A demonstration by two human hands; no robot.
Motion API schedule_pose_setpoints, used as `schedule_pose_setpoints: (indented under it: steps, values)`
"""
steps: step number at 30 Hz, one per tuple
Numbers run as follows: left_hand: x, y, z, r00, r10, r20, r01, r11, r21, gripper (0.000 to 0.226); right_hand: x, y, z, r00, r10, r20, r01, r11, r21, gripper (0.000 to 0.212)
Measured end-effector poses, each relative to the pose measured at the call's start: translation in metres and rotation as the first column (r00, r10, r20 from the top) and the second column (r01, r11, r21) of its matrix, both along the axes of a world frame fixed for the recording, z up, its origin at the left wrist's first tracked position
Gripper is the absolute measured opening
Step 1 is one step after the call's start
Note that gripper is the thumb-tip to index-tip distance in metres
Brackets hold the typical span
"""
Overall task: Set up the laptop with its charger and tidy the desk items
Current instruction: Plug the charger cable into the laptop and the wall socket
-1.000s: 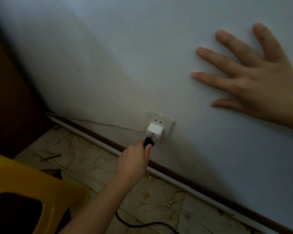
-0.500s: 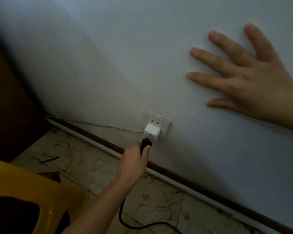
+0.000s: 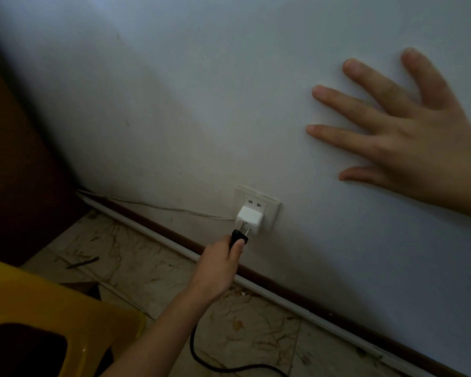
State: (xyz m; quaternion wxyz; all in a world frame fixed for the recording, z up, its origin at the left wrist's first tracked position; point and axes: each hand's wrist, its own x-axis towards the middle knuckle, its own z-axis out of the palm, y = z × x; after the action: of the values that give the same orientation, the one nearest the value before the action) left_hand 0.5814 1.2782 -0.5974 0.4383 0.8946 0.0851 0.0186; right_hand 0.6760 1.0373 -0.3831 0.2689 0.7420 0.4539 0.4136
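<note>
My left hand (image 3: 218, 268) reaches down to the wall and is shut on a black charger plug (image 3: 235, 236). The plug's metal prongs point up into the underside of a white adapter (image 3: 250, 215), and part of the prongs still shows. The adapter sits in a cream wall socket (image 3: 271, 208) just above the skirting. The plug's black cable (image 3: 201, 360) loops across the floor below my forearm. My right hand (image 3: 408, 137) lies flat on the white wall at the upper right, fingers spread, holding nothing.
A yellow plastic chair (image 3: 52, 317) fills the lower left. Dark wooden furniture (image 3: 17, 159) stands at the left edge. A thin white wire (image 3: 161, 208) runs along the wall to the adapter. A brown skirting (image 3: 283, 292) borders the marbled tile floor (image 3: 256, 330).
My left hand has nudged the black plug up against the adapter's underside, and the cable loop on the floor has shifted. My right hand stays pressed on the wall.
</note>
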Motion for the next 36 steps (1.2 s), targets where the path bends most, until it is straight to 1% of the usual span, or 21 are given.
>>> schedule_pose_setpoints:
  steps: [5,8,12,15,17,19,20,22,26,29,33,36]
  values:
    - [-0.001,-0.007,0.004,0.999,0.031,0.008,-0.032,0.981,0.19,0.037,-0.002,0.001,0.001,1.0,0.008,-0.007,-0.008,1.0,0.004,0.075]
    - [0.001,-0.009,0.009,0.998,0.065,-0.011,-0.062,0.978,0.2,0.039,-0.003,0.001,0.001,1.0,0.0,-0.014,0.0,1.0,0.007,0.074]
    - [0.002,-0.01,0.014,0.997,0.061,-0.052,-0.048,0.973,0.224,0.039,-0.002,0.001,0.0,1.0,-0.005,-0.012,0.005,1.0,0.006,0.074]
    - [0.009,-0.007,0.018,0.988,0.035,-0.15,-0.009,0.984,0.176,0.038,-0.002,0.0,0.001,1.0,0.003,-0.003,-0.003,1.0,-0.001,0.075]
    - [0.017,-0.002,0.024,0.963,0.008,-0.268,0.021,0.994,0.106,0.038,-0.002,0.001,0.001,1.0,0.008,-0.01,-0.008,1.0,0.002,0.075]
    - [0.02,0.0,0.028,0.942,0.001,-0.335,0.009,1.0,0.029,0.04,-0.003,0.002,0.0,1.0,0.008,-0.024,-0.007,1.0,0.009,0.075]
    - [0.019,-0.001,0.027,0.945,0.01,-0.327,-0.005,1.0,0.017,0.041,-0.003,0.002,0.0,1.0,0.005,-0.025,-0.004,1.0,0.011,0.076]
    - [0.016,-0.005,0.022,0.965,0.054,-0.258,-0.049,0.999,0.023,0.042,-0.003,0.002,0.002,1.0,0.001,-0.023,-0.001,1.0,0.011,0.075]
    - [0.014,-0.012,0.009,0.985,0.132,-0.113,-0.138,0.989,-0.051,0.032,-0.003,0.002,0.0,1.0,0.01,-0.024,-0.009,1.0,0.016,0.073]
    - [0.017,-0.014,0.004,0.986,0.139,-0.087,-0.142,0.989,-0.031,0.031,-0.003,0.003,0.001,1.0,0.019,-0.014,-0.019,1.0,0.006,0.073]
    - [0.018,-0.015,-0.001,0.988,0.15,-0.042,-0.15,0.989,0.01,0.03,-0.002,0.003,0.001,0.999,0.029,-0.026,-0.028,0.999,0.032,0.073]
    - [0.02,-0.014,-0.003,0.991,0.134,-0.026,-0.133,0.99,0.039,0.031,-0.001,0.001,-0.001,0.999,0.03,-0.021,-0.03,0.999,0.032,0.073]
